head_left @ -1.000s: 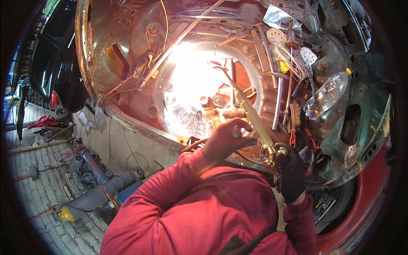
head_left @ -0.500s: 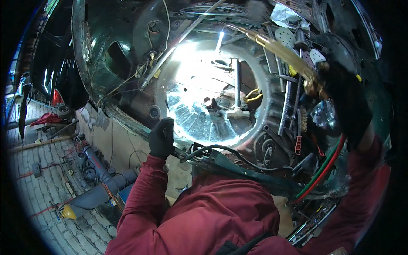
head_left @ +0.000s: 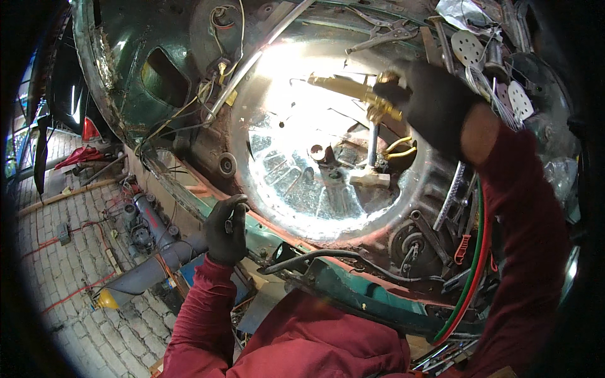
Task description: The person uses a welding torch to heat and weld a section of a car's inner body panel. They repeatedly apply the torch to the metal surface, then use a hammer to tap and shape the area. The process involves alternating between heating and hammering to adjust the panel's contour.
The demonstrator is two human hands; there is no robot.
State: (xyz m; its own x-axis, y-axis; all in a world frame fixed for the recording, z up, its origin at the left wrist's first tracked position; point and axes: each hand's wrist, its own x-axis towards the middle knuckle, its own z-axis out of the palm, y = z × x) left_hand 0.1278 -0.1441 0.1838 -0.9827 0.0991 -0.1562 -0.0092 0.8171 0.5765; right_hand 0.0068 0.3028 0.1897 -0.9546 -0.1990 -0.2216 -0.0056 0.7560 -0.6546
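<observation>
My right hand [head_left: 438, 104], in a black glove, is closed around a brass gas torch [head_left: 343, 87]. The torch points left over the round, brightly lit spare-wheel well [head_left: 287, 211] of a green car body; glare hides whether a flame burns at its tip. Green and red hoses [head_left: 477, 271] hang below my right forearm. Below the torch a hammer [head_left: 370, 179] lies in the well, its handle toward my right hand. My left hand [head_left: 227, 230], also gloved, is at the body's near left edge [head_left: 261, 230] with fingers curled; what they hold, if anything, is unclear.
Locking pliers [head_left: 384, 36] lie at the far side. Perforated sanding discs [head_left: 467, 49], a wrench [head_left: 432, 236] and a red-handled brush [head_left: 462, 249] lie at the right. A metal bar [head_left: 271, 39] slants beside the well. Grey cylinders [head_left: 154, 268] lie on the brick floor.
My right hand has brought the torch left and inward, over the well. The flame seen earlier at its tip is lost in glare. The view has shifted, and my left hand has turned.
</observation>
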